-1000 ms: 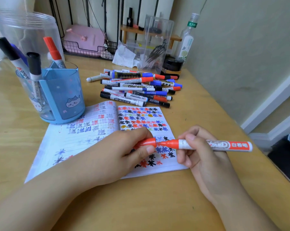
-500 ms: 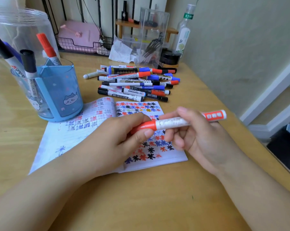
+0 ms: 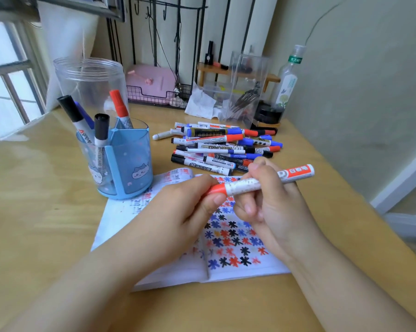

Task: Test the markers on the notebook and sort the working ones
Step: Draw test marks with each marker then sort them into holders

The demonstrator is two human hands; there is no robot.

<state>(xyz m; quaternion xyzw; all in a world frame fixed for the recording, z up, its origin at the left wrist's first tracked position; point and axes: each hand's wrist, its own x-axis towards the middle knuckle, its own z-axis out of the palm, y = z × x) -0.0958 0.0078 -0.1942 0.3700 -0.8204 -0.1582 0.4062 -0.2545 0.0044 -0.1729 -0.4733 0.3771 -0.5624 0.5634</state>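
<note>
While both hands grip one red marker [image 3: 262, 182] above the open notebook [image 3: 235, 238], the view has tilted upward since a moment ago, revealing a window at the left. Left hand [image 3: 185, 212] fingers curl around the red cap end, hiding most of it; right hand [image 3: 271, 197] fingers wrap the barrel. Loose markers [image 3: 223, 144] lie piled toward the desk's [image 3: 34, 188] far edge, beside a blue cup [image 3: 123, 159] holding four. Label text is blurred.

Lying just beyond the grip, blocking the way forward: marker pile [image 3: 226, 144]. Standing to its far left: blue pen cup [image 3: 128, 164]. Spreading beneath: open notebook [image 3: 238, 238]. Stretching bare nearer and rightward: desk [image 3: 345, 236].
</note>
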